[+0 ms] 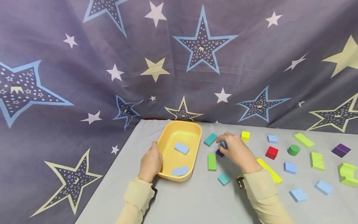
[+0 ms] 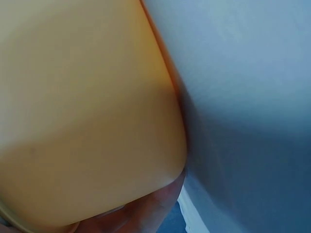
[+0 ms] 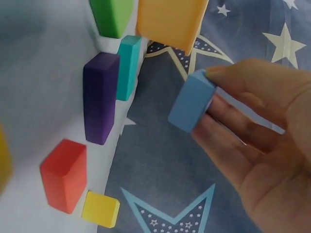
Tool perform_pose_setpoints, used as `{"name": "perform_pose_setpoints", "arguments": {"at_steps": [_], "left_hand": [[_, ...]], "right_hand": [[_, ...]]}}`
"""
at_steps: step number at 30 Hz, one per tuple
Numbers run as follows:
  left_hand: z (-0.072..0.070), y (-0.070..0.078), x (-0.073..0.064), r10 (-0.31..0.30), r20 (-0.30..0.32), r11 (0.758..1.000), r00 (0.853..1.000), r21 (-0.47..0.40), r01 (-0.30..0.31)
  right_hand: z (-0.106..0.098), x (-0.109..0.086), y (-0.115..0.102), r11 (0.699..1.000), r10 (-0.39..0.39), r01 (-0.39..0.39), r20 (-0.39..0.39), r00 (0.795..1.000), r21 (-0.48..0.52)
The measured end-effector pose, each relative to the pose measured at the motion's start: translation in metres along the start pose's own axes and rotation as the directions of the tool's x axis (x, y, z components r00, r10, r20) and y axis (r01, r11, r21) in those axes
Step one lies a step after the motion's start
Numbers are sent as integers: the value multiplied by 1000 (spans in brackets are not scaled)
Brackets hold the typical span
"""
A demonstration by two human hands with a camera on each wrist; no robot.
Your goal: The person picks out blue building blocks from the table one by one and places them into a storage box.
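My left hand grips the near left side of a yellow plastic bin; in the left wrist view its fingers show at the edge of the bin's wall. Two light-blue blocks lie inside, one mid-floor and one at the near end. Right of the bin, my right hand pinches a blue block between thumb and fingertips, held above the table. Below it in the head view, a purple block is partly hidden by the hand.
Close by lie two teal blocks, a green block and a yellow cube. Farther right, a red block, a green cylinder, a long yellow block and several light-blue blocks are scattered. A starry curtain hangs behind the table.
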State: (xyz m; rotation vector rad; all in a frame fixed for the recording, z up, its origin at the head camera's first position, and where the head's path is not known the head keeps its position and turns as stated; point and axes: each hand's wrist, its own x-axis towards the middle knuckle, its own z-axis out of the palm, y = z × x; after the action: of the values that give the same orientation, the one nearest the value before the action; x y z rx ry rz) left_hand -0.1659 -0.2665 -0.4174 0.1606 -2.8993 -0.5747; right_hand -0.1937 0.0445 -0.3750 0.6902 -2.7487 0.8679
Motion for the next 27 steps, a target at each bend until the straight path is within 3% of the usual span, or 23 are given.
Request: {"name": "perform_pose_setpoints", "arguments": {"at_steps": [7, 27], "left_hand": [[-1, -1, 1, 11, -11, 1000, 1000, -3, -11], [2, -4, 1, -7, 8, 1000, 1000, 0, 7]], "right_hand": [[2, 2, -10, 998, -66, 66, -55, 996, -1], [17, 1, -19, 988, -153, 154, -37, 988, 10]]}}
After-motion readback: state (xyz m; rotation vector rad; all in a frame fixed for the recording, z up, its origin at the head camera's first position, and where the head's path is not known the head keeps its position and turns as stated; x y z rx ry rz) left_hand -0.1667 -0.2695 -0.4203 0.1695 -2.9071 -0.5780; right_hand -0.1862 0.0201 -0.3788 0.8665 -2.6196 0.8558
